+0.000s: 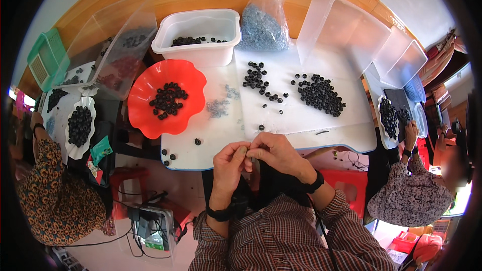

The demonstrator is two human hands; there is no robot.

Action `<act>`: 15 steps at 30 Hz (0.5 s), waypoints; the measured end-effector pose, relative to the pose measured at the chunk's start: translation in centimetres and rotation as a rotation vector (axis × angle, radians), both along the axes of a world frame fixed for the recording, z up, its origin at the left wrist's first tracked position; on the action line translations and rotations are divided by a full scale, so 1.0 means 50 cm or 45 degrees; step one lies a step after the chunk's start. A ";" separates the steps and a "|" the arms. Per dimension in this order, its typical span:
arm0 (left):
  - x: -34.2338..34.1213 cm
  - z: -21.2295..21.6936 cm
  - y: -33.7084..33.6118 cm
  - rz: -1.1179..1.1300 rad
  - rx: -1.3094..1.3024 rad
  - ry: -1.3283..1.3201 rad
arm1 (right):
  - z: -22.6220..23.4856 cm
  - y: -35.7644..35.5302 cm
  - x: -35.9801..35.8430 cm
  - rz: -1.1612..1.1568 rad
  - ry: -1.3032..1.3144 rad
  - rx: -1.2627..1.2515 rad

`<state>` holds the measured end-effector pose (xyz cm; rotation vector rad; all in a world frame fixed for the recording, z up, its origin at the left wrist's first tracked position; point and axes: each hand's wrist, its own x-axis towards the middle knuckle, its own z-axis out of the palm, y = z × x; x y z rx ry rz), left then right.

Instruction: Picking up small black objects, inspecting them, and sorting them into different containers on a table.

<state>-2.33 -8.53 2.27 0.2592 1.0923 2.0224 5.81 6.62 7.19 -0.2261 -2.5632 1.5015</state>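
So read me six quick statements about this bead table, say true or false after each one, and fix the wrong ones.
1. The scalloped red bowl holds black beads. True.
2. The clear plastic bag stands to the left of the white tub. False: it stands to the tub's right.
3. The left hand and right hand are close together near the table's edge. True.
4. The right wrist is bare. False: a black band circles it.
5. Black beads also lie loose on the white table. True.
6. The white tub is empty. False: black beads lie inside it.
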 end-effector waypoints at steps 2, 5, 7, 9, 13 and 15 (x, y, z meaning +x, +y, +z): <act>-0.002 0.000 0.004 -0.031 0.067 -0.082 | 0.005 -0.003 0.002 -0.048 0.039 -0.272; 0.001 0.003 0.012 -0.039 0.268 -0.242 | 0.004 0.001 0.004 -0.142 -0.047 -0.462; 0.005 0.009 0.018 -0.023 0.267 -0.309 | -0.005 0.007 0.009 -0.214 -0.014 -0.356; 0.004 0.005 0.019 -0.032 0.260 -0.333 | -0.011 0.012 0.014 -0.287 0.023 -0.247; 0.005 -0.001 0.016 -0.005 0.244 -0.324 | -0.019 0.038 0.029 -0.481 0.084 0.082; 0.007 0.000 0.015 0.004 0.238 -0.299 | -0.032 0.060 0.032 -0.597 0.173 0.302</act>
